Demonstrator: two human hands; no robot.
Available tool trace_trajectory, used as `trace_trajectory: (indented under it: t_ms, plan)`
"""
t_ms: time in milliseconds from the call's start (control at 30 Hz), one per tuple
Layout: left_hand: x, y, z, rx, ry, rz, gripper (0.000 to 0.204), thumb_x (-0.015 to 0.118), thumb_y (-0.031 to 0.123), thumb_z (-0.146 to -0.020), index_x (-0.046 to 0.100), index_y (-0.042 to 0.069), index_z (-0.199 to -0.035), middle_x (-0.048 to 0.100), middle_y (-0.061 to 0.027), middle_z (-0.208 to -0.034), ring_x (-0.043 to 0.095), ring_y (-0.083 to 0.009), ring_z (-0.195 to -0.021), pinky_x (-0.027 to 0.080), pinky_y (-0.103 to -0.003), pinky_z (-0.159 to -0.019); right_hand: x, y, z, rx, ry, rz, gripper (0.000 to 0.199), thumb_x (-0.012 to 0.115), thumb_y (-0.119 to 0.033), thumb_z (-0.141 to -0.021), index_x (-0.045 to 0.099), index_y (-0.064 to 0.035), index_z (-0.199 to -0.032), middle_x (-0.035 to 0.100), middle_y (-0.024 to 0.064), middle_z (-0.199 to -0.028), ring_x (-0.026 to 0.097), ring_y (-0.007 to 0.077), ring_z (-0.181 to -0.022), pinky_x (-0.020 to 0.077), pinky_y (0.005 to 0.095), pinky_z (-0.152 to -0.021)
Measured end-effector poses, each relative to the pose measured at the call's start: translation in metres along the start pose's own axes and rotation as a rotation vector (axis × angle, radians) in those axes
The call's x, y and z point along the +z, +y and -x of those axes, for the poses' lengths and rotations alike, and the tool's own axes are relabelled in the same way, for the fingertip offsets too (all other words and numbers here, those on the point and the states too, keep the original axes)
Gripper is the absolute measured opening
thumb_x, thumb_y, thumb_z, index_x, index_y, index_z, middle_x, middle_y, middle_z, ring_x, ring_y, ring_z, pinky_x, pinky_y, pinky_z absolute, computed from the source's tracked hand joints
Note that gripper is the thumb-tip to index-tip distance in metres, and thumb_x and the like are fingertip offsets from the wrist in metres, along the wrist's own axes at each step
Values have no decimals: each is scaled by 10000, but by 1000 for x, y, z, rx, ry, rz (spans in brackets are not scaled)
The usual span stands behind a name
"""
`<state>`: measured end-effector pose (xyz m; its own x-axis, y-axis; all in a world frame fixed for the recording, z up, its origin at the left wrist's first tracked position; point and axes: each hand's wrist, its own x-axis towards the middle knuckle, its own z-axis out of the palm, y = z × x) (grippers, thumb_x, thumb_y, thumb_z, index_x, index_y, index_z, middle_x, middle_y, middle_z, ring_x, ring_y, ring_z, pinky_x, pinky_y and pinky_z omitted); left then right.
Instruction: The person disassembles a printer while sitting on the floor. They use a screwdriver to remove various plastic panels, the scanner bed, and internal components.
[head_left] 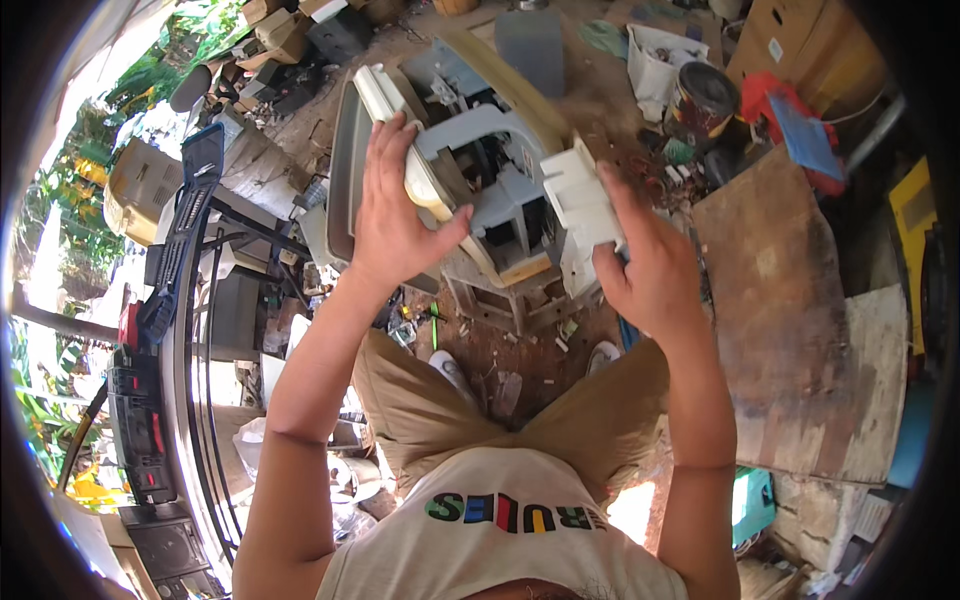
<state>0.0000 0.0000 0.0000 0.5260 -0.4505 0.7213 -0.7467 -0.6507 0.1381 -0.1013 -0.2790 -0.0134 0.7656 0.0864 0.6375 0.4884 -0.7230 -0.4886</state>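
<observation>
Cream shirt (450,550) foremost on my remote feed; left hand (395,215) spread along the left edge of the plastic housing (490,123), right hand (655,265) half-curled round a white block (578,188) at its right edge; I'd brace evenly.

Right side: wood board (770,290), teal case (752,507) near its lower edge, yellow panel (908,250); farther up, cardboard box (815,50), dark can (703,100) beside white sack (655,65). Left side: black case (140,425), green foliage (85,140) beyond

Harsh daylight pours in left of the left hand (393,222), bleaching some foliage (80,185); a sunlit patch (632,512) glares below the right hand (655,262), which seems slightly blurred. Straight edges bow and the corners go black.
</observation>
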Motion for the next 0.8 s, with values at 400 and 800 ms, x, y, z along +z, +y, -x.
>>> trace_trajectory:
  t_ms: [400,800]
  plan:
    - [70,20,71,-513,111,273,1236,865,350,-713,37,-134,-1493,177,-392,-1509,230,-491,-1434,302,-474,-1166,97,27,84,411,436,-492,893,853,-226,-774,343,61,-1449,657,196,-1195,693,258,-1014,558,349,-877]
    - [87,3,70,-718,-292,211,1127,782,233,-715,73,-110,-1520,457,-355,-1387,515,-465,-1258,458,-449,-1051,102,51,51,260,334,-153,242,787,-187,-779,719,-18,-939,736,154,-858,733,328,-788,564,386,-687]
